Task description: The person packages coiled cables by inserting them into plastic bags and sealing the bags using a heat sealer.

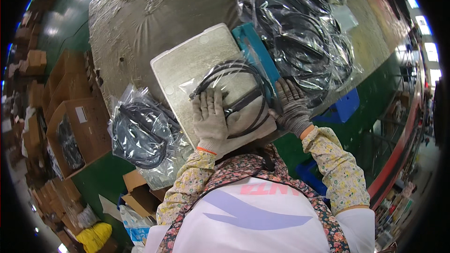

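A coiled black cable [234, 69] in a clear plastic bag lies on a flat, worn off-white platform [176, 61]. My left hand [209, 116], in a grey glove, rests flat on the left part of the coil with its fingers stretched out. At the coil's right side is my right hand [291, 107], also gloved, its fingers extended and its thumb apart, touching the bag's edge. A teal bar [255, 51] runs along the platform's right side, just beyond my right fingers. What lies under both palms is hidden.
Bagged black cables [300, 33] are heaped at the far right of the plastic-covered table [122, 33]. More bagged cables [140, 133] lie at the left. Cardboard boxes [79, 122] stand left of the table, and a blue bin [344, 107] sits below its right edge.
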